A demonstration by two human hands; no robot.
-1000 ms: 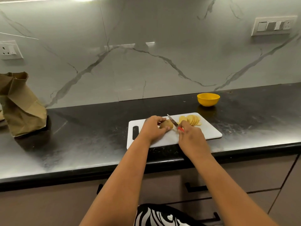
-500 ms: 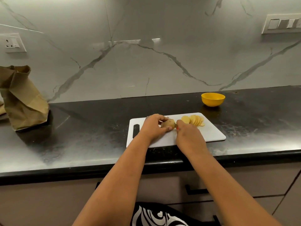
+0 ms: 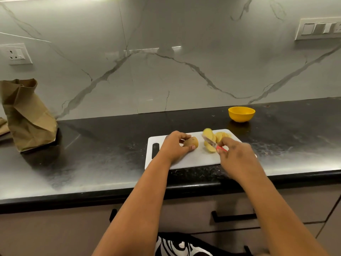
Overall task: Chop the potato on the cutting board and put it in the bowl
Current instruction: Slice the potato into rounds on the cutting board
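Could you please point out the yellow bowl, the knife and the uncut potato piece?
yellow bowl [image 3: 241,115]: head view, outer wall.
knife [image 3: 209,141]: head view, blade.
uncut potato piece [image 3: 190,142]: head view, skin.

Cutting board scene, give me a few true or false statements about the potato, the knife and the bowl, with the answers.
1. The left hand holds the uncut potato piece on the cutting board. True.
2. The right hand holds a knife. True.
3. Potato slices already lie in the bowl. False: no slices show in it; the slices lie on the board.
4. The bowl sits on the board. False: it stands on the counter behind the board's right end.
5. A paper bag stands at the far left. True.
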